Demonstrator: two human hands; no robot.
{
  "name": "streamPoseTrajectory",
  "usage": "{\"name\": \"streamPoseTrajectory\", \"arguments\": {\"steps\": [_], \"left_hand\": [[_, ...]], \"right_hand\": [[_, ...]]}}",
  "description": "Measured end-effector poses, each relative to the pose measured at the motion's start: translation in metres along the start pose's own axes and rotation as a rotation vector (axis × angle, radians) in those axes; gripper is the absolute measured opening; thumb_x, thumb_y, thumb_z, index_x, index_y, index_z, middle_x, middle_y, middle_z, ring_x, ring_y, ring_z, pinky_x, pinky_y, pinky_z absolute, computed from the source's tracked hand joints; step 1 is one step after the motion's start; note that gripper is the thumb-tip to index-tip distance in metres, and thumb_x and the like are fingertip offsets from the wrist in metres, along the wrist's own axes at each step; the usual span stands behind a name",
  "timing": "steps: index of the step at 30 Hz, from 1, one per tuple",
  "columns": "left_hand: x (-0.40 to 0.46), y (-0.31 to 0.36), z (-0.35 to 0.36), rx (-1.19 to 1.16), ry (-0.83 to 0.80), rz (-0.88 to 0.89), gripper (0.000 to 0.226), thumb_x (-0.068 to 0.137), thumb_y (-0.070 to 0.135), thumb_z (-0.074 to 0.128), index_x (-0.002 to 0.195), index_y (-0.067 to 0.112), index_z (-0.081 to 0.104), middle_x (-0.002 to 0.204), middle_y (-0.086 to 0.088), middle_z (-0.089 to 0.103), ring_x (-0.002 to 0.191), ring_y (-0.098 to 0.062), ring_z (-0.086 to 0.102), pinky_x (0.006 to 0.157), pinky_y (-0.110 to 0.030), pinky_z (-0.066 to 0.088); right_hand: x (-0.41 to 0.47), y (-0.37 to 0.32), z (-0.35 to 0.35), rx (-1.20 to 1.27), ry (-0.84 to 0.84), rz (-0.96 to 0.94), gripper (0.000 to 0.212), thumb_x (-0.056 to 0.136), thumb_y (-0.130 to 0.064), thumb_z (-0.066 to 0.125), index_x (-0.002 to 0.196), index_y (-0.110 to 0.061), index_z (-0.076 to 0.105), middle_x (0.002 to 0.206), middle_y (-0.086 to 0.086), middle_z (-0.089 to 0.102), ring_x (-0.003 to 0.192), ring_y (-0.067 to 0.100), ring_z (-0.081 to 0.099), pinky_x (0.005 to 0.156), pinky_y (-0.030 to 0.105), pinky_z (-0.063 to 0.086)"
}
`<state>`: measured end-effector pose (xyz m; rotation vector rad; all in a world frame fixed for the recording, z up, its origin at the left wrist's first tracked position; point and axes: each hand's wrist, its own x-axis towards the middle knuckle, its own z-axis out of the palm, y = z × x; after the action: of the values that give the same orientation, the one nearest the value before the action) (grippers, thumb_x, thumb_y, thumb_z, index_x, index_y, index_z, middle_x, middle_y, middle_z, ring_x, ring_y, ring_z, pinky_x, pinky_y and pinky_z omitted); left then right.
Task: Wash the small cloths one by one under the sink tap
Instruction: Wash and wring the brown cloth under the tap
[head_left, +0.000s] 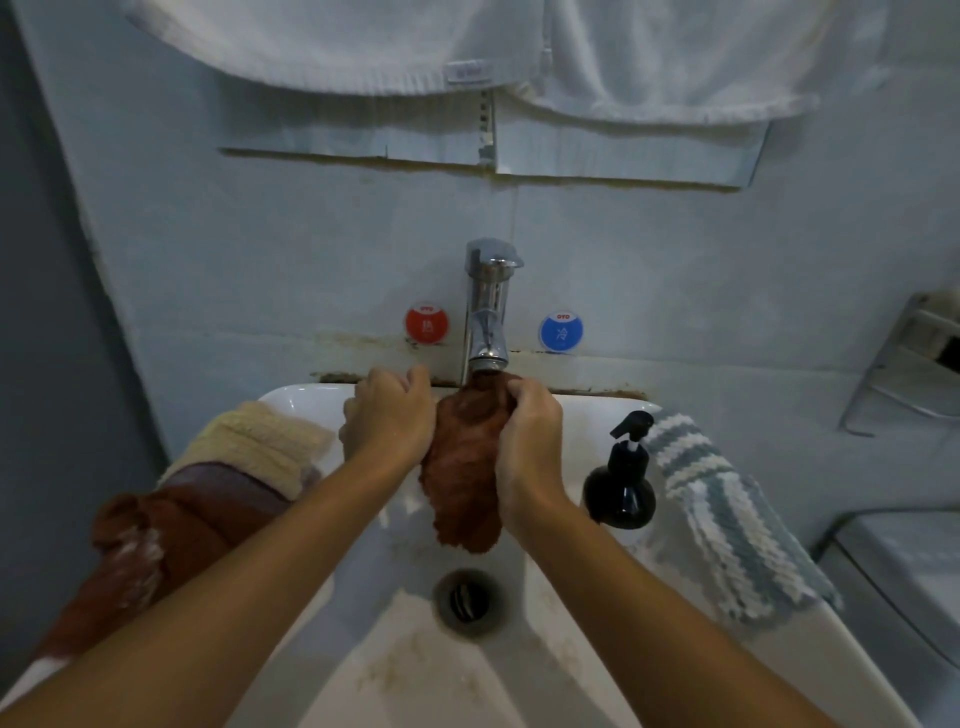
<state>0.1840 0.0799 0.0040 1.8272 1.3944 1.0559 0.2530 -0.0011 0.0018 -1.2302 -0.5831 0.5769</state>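
A rust-brown small cloth (464, 467) hangs over the white sink (545, 597), its top pressed up against the spout of the chrome tap (488, 312). My left hand (387, 418) grips the cloth's left edge with curled fingers. On the other side my right hand (530, 439) grips its right edge near the top. The cloth's lower end dangles above the drain (469, 603). Several other small cloths lie piled on the sink's left rim: a cream one (254, 447), a mauve one (218, 483) and a brown one (135, 556).
A black pump bottle (621, 483) stands on the sink's right rim beside a blue-and-white striped cloth (727, 519). White towels (467, 47) hang overhead. A metal wall rack (909, 364) is at the right. Red and blue round stickers flank the tap.
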Motion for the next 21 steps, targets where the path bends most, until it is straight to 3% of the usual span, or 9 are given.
{"name": "streamPoseTrajectory", "arguments": {"steps": [3, 5, 7, 10, 13, 16, 18, 19, 21], "left_hand": [[-0.007, 0.006, 0.001, -0.177, -0.190, -0.221, 0.064, 0.100, 0.051, 0.018, 0.108, 0.006, 0.062, 0.098, -0.017, 0.066, 0.090, -0.033, 0.061, 0.082, -0.040, 0.053], [-0.018, 0.014, -0.002, -0.437, -0.405, -0.461, 0.070, 0.099, 0.059, 0.018, 0.105, 0.008, 0.065, 0.083, -0.017, 0.071, 0.080, -0.031, 0.065, 0.068, -0.039, 0.056], [-0.027, 0.018, -0.005, -0.591, -0.537, -0.574, 0.065, 0.099, 0.061, 0.026, 0.097, 0.011, 0.068, 0.074, -0.014, 0.073, 0.077, -0.031, 0.066, 0.062, -0.036, 0.052], [-0.027, 0.011, 0.003, -0.630, -0.327, -0.478, 0.048, 0.100, 0.047, 0.037, 0.104, 0.010, 0.067, 0.092, -0.015, 0.073, 0.083, -0.030, 0.068, 0.065, -0.035, 0.055], [-0.028, 0.011, 0.007, -0.600, -0.084, -0.342, 0.041, 0.099, 0.039, 0.040, 0.090, 0.007, 0.064, 0.093, -0.019, 0.070, 0.083, -0.033, 0.068, 0.075, -0.047, 0.058], [-0.051, 0.019, 0.014, -0.565, -0.115, -0.109, 0.032, 0.102, 0.032, 0.042, 0.083, 0.016, 0.063, 0.081, -0.007, 0.069, 0.077, -0.021, 0.068, 0.070, -0.034, 0.057], [-0.063, 0.018, 0.024, -0.485, -0.172, -0.015, 0.026, 0.102, 0.028, 0.045, 0.086, 0.021, 0.064, 0.077, 0.002, 0.066, 0.077, -0.012, 0.066, 0.063, -0.019, 0.048], [-0.060, 0.014, 0.029, -0.452, -0.164, -0.021, 0.025, 0.102, 0.027, 0.046, 0.086, 0.021, 0.065, 0.076, 0.004, 0.065, 0.076, -0.011, 0.066, 0.059, -0.016, 0.044], [-0.050, 0.009, 0.029, -0.494, -0.152, -0.159, 0.029, 0.101, 0.024, 0.046, 0.080, 0.016, 0.064, 0.069, 0.002, 0.063, 0.066, -0.012, 0.063, 0.047, -0.016, 0.041]], "right_hand": [[0.000, -0.001, -0.003, 0.067, 0.066, -0.071, 0.027, 0.102, -0.027, 0.037, 0.082, -0.016, 0.050, 0.080, 0.005, 0.051, 0.077, 0.018, 0.051, 0.068, 0.032, 0.046], [-0.001, -0.002, -0.004, 0.092, 0.062, -0.080, 0.025, 0.104, -0.023, 0.036, 0.082, -0.017, 0.048, 0.079, 0.002, 0.049, 0.076, 0.016, 0.049, 0.068, 0.028, 0.043], [-0.003, -0.001, -0.004, 0.083, 0.053, -0.085, 0.025, 0.104, -0.023, 0.037, 0.083, -0.017, 0.049, 0.079, 0.002, 0.049, 0.075, 0.015, 0.050, 0.067, 0.027, 0.043], [-0.004, 0.006, -0.002, -0.044, 0.072, -0.113, 0.025, 0.104, -0.028, 0.041, 0.085, -0.018, 0.052, 0.080, 0.002, 0.051, 0.077, 0.016, 0.052, 0.069, 0.029, 0.046], [-0.005, 0.010, -0.003, -0.150, 0.102, -0.136, 0.031, 0.103, -0.037, 0.043, 0.084, -0.019, 0.057, 0.082, 0.002, 0.059, 0.080, 0.019, 0.060, 0.074, 0.034, 0.054], [0.002, 0.022, 0.000, -0.204, 0.133, -0.020, 0.035, 0.105, -0.036, 0.043, 0.084, -0.017, 0.065, 0.079, 0.003, 0.067, 0.075, 0.016, 0.067, 0.071, 0.028, 0.056], [0.003, 0.027, 0.003, -0.212, 0.066, 0.079, 0.031, 0.105, -0.034, 0.046, 0.087, -0.018, 0.066, 0.076, -0.001, 0.066, 0.068, 0.008, 0.067, 0.058, 0.014, 0.050], [0.003, 0.028, 0.004, -0.206, 0.070, 0.095, 0.029, 0.105, -0.030, 0.047, 0.088, -0.015, 0.066, 0.074, -0.002, 0.065, 0.064, 0.005, 0.066, 0.053, 0.011, 0.047], [-0.007, 0.022, 0.007, -0.138, 0.074, 0.130, 0.029, 0.104, -0.024, 0.046, 0.089, -0.011, 0.067, 0.072, 0.000, 0.065, 0.066, 0.007, 0.063, 0.058, 0.018, 0.048]]}}
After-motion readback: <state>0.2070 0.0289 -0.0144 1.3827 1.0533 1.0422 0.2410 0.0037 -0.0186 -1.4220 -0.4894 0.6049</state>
